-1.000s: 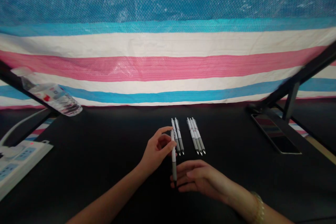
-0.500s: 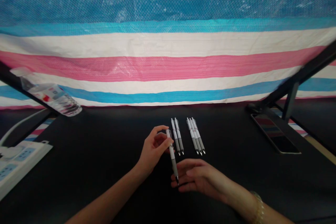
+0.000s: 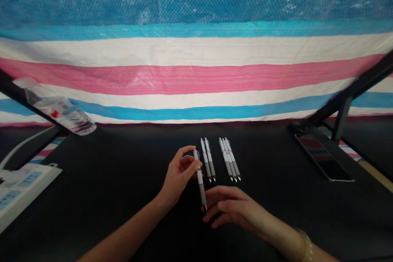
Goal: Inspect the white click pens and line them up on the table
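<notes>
I have the left hand [image 3: 179,174] raised a little above the black desk [image 3: 116,180], its fingers [image 3: 193,166] pinched together on the upper, white part of a pen [image 3: 200,180]. That pen is the landmark here. Its long axis runs nearly straight away from me, cap end far, grey grip and tip near, with the tip tilted down toward the right hand [image 3: 233,208].

The right hand lies just on the near side of the pen's tip, palm turned partly up, fingers loosely apart and gripping nothing; whether a fingertip actually touches the tip I cannot tell, but it is the closest thing to it. So the left hand is on the pen's top, the right hand at its bottom, one each end of the same axis.

Just beyond and right of the held pen, a pair of pens [image 3: 208,159] lies flat on the desk, parallel to it, tips toward me. Further right of the pen, set apart by a gap, is a group of three pens [image 3: 229,159], lying the same way.

Well left of the pen sit a plastic water bottle [image 3: 61,112] and a white power strip [image 3: 18,188]. Well right of it lies a phone [image 3: 322,156] beside a black stand leg [image 3: 344,98]. A striped tarp [image 3: 196,49] hangs behind it all.
</notes>
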Tool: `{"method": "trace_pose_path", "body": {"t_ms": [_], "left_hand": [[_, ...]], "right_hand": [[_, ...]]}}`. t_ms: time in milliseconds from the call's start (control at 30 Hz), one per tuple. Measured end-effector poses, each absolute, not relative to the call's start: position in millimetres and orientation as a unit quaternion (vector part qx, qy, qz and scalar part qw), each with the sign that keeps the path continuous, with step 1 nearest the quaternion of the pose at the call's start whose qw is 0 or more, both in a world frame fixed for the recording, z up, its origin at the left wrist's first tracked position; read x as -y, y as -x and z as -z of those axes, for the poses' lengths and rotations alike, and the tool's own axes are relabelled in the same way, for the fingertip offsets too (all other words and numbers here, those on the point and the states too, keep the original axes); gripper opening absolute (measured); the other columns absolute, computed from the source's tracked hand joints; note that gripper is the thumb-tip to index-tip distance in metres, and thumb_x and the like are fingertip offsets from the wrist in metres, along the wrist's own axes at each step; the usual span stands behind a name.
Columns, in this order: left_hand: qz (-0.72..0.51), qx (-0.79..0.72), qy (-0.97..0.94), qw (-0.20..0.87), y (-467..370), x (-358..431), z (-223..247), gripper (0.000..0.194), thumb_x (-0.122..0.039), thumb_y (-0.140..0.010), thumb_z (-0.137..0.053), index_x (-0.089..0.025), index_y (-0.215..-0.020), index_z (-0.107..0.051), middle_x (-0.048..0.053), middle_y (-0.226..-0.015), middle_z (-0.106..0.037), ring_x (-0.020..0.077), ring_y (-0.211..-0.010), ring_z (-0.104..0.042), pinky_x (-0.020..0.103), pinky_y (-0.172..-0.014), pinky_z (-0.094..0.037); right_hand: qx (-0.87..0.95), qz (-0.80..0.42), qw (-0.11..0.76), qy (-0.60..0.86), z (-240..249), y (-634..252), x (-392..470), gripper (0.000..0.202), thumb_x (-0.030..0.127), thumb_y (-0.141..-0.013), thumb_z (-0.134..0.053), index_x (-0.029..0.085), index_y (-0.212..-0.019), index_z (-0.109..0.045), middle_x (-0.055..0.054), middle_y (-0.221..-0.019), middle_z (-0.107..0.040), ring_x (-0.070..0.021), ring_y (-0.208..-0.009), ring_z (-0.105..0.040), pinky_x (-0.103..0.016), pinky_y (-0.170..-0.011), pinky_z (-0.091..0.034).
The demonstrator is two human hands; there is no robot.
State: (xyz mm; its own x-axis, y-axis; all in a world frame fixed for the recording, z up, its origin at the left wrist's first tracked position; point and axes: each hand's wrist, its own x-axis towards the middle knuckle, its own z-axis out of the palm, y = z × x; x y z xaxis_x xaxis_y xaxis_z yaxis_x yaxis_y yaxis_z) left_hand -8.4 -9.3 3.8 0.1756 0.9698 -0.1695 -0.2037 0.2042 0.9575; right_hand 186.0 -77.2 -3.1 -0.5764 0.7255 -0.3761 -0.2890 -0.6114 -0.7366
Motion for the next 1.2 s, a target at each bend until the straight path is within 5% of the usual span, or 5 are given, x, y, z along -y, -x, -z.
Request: {"method": "trace_pose_path", "body": {"t_ms": [467,700,867,1067,1200], "left_hand": [[-0.425,-0.483,-0.46,0.612,9.4,-12.6,-10.0,0.053,-0.033,-0.075,-0.079,-0.018,-0.121,-0.059,0.0,-0.076,-0.073,0.0145,-0.064,-0.068,0.024,-0.059,-0.057],[-0.4,-0.517,-0.587,0.478,-1.5,-54.1,10.7,0.044,-0.022,-0.077,-0.075,-0.015,-0.12,-0.066,0.006,-0.094,-0.071,0.0134,-0.061,-0.068,0.026,-0.055,-0.059],[-0.431,-0.531,-0.63,0.369,-5.0,-45.3,12.6,0.044,-0.023,-0.078,-0.074,-0.015,-0.122,-0.069,0.005,-0.1,-0.062,0.0089,-0.054,-0.062,0.025,-0.053,-0.059],[-0.388,-0.518,-0.616,0.449,7.9,-7.0,0.5,0.042,-0.024,-0.08,-0.069,-0.019,-0.123,-0.067,0.007,-0.105,-0.069,0.0191,-0.08,-0.072,0.034,-0.072,-0.063],[-0.365,-0.504,-0.596,0.507,15.6,18.9,-4.8,0.035,-0.026,-0.083,-0.067,-0.021,-0.118,-0.068,0.007,-0.107,-0.071,0.0213,-0.084,-0.073,0.039,-0.079,-0.062]], "right_hand": [[0.662,-0.526,0.288,0.45,-8.5,-188.6,82.0,0.047,0.016,-0.082,-0.058,0.019,-0.128,-0.065,0.0,-0.082,-0.068,-0.0124,-0.065,-0.053,-0.024,-0.06,-0.041],[0.662,-0.475,0.328,0.478,-5.5,-192.3,77.4,0.023,0.02,-0.089,-0.055,0.016,-0.105,-0.071,0.001,-0.069,-0.063,-0.0126,-0.06,-0.054,-0.024,-0.056,-0.04],[0.766,-0.273,0.327,0.481,-13.3,-208.0,69.5,0.026,0.013,-0.092,-0.05,0.017,-0.11,-0.068,-0.006,-0.083,-0.068,-0.0191,-0.075,-0.062,-0.031,-0.069,-0.05],[0.871,-0.066,0.182,0.451,-11.2,-223.0,62.1,0.058,-0.003,-0.081,-0.049,0.015,-0.136,-0.057,-0.013,-0.133,-0.064,-0.0307,-0.126,-0.054,-0.05,-0.107,-0.044],[0.891,0.016,0.12,0.438,-2.5,-220.9,59.9,0.039,0.001,-0.087,-0.057,0.014,-0.122,-0.064,-0.014,-0.122,-0.07,-0.0334,-0.114,-0.061,-0.049,-0.093,-0.049]]}}
